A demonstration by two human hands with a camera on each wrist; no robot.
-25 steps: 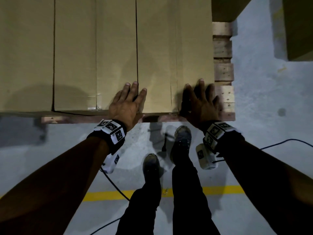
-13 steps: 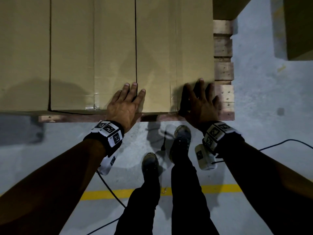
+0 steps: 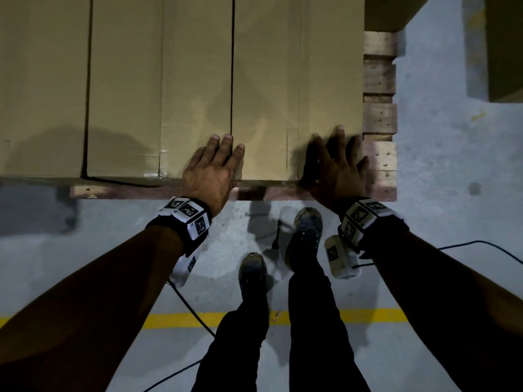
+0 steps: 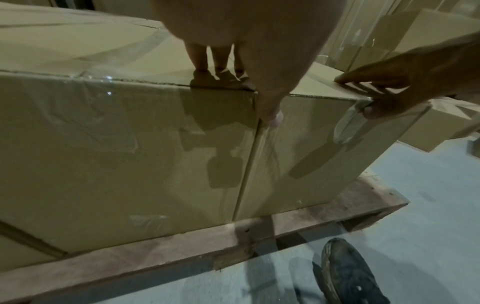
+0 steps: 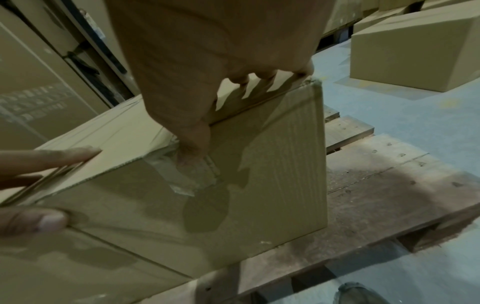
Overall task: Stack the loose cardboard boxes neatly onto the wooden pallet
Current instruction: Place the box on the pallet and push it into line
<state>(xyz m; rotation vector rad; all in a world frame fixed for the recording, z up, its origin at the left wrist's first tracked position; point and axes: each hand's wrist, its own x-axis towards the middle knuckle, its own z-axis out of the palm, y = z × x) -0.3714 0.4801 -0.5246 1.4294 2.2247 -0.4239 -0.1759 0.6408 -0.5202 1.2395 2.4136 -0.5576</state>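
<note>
The left hand lies flat with straight fingers on the near top edge of the rightmost cardboard box, at the seam with the neighbouring box, and its thumb hangs down over the near face. The right hand also lies flat and spread on the near right corner of the same box, holding nothing, with its thumb on the taped near face. The boxes stand side by side on the wooden pallet, whose slats show on the right; another box stands apart on the floor.
</note>
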